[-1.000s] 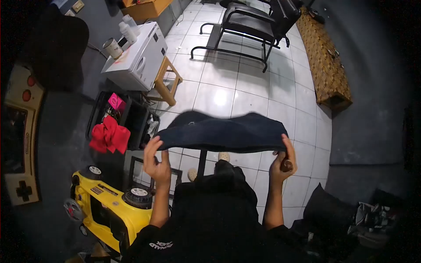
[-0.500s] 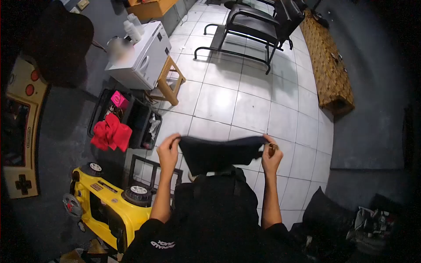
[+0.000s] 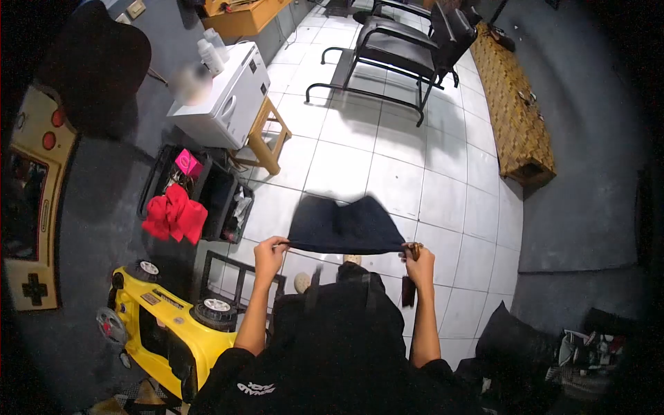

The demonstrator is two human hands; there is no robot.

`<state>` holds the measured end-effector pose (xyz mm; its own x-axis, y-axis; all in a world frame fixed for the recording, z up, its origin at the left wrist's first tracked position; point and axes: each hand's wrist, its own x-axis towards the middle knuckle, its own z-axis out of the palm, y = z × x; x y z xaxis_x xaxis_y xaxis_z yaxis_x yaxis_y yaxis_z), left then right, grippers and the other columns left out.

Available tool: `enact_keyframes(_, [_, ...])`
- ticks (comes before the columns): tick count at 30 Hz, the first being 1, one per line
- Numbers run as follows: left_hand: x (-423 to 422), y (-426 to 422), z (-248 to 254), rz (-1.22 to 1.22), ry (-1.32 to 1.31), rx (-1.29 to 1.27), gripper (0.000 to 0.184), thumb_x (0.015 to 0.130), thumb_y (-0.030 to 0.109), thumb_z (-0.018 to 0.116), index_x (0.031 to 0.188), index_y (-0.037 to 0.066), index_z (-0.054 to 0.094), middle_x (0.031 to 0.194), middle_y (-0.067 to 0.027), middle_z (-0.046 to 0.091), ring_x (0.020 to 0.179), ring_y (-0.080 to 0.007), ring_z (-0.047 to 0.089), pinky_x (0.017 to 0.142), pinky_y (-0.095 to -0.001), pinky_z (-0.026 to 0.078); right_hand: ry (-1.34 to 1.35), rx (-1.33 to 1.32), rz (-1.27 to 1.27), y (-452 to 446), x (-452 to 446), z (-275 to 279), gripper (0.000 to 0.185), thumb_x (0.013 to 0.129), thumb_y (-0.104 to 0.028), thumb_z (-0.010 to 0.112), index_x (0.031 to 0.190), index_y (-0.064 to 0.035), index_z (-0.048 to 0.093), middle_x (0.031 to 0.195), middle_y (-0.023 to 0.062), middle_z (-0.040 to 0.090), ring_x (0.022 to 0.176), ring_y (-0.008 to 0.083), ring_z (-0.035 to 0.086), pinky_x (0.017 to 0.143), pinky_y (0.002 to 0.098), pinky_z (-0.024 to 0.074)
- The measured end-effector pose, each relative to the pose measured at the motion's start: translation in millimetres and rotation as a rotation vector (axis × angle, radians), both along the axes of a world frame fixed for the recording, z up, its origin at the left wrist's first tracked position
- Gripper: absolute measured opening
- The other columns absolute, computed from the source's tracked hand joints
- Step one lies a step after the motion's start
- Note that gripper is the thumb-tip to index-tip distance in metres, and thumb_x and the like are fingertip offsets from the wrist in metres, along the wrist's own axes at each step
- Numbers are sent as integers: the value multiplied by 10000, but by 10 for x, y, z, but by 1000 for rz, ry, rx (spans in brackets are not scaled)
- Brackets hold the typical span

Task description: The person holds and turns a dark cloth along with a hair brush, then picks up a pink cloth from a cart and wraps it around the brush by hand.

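Observation:
A dark navy cloth [image 3: 342, 227] is stretched between my hands, its body flaring forward above the tiled floor. My left hand [image 3: 269, 256] is closed on the left end of its near edge. At the opposite end, my right hand [image 3: 419, 263] pinches the edge. A small brown object [image 3: 414, 250] shows at the right fingers, its kind unclear. Below that hand hangs a dark brown strip [image 3: 408, 292]; whether the two are joined I cannot tell.
A yellow toy car [image 3: 173, 325] lies on its side at lower left, near a black bin [image 3: 218, 197] and red cloth [image 3: 174, 214]. A small white fridge [image 3: 232, 104] stands on a wooden stool [image 3: 266, 142]. Black chairs [image 3: 401, 52] and a woven bench [image 3: 512, 104] are farther off.
The cloth has swung from hanging toward me to flaring forward. Both hands have dropped slightly and come a little closer together. The brown strip now shows below the right hand.

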<state>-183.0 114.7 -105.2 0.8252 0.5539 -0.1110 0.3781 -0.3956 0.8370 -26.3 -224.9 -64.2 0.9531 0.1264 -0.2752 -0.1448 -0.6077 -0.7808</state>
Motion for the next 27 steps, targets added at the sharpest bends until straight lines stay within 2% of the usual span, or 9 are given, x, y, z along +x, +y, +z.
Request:
enact_keyframes(2, [149, -34, 266, 46, -49, 52, 128, 775, 23, 577, 871, -2, 658, 782, -133, 676, 694, -168, 665, 606, -262, 493, -211, -99, 79, -26, -47, 77, 189, 801, 72, 516, 918, -2, 645, 742, 91, 660, 707, 169, 651, 646, 251, 477])
enact_keyframes(6, [615, 15, 739, 109, -133, 177, 132, 798, 56, 591, 907, 39, 663, 756, -102, 658, 635, -137, 612, 593, -250, 461, -329, 23, -87, 69, 242, 160, 199, 816, -3, 524, 964, -32, 654, 760, 109, 653, 676, 104, 596, 605, 270, 459])
enact_keyframes(8, [841, 86, 960, 100, -322, 209, 141, 782, -18, 565, 896, 10, 643, 801, -101, 644, 625, -138, 570, 587, -254, 445, -624, 169, -115, 175, 401, 383, 230, 821, -6, 506, 1004, -14, 644, 829, 105, 666, 701, 91, 595, 622, 242, 460])
enact_keyframes(12, [1128, 36, 1509, 138, -656, 301, 140, 807, -28, 548, 913, 4, 633, 877, -120, 643, 742, -180, 622, 657, -271, 473, -833, 205, -113, 324, 512, 936, 305, 778, 99, 466, 1014, 8, 638, 1042, 136, 649, 907, 180, 632, 783, 255, 480])
enact_keyframes(16, [1103, 118, 1322, 71, -621, 404, 115, 815, -15, 548, 894, 2, 630, 879, -137, 646, 759, -233, 637, 670, -290, 481, -611, 231, -94, 298, 486, 869, 267, 787, 79, 490, 1003, 15, 634, 990, 152, 658, 901, 201, 644, 778, 259, 485])
enact_keyframes(18, [964, 204, 1038, -52, -380, 288, 103, 807, -17, 549, 866, 1, 632, 850, -143, 649, 752, -253, 638, 671, -297, 482, -398, 104, 18, 213, 536, 724, 223, 802, 60, 516, 978, -1, 639, 797, 104, 671, 778, 144, 656, 682, 254, 490])
enact_keyframes(20, [902, 261, 877, -94, -295, 284, 101, 802, -14, 555, 859, 3, 636, 835, -146, 648, 746, -250, 639, 668, -298, 482, -338, 128, -37, 198, 500, 714, 213, 810, 55, 512, 969, -4, 640, 799, 101, 670, 773, 133, 649, 688, 250, 488])
enact_keyframes(24, [855, 88, 1334, 38, -424, 232, 124, 791, -28, 557, 876, -12, 645, 809, -145, 649, 724, -218, 639, 659, -281, 479, -593, 244, -59, 232, 434, 893, 202, 836, 37, 494, 974, 1, 638, 815, 89, 668, 748, 131, 647, 687, 247, 488])
enact_keyframes(27, [804, 69, 1569, 75, -484, 219, 154, 783, -46, 552, 899, -15, 648, 787, -134, 648, 683, -187, 636, 642, -264, 479, -529, 217, -91, 239, 388, 1105, 231, 840, 51, 488, 1013, -11, 627, 819, 83, 643, 775, 116, 637, 676, 224, 476])
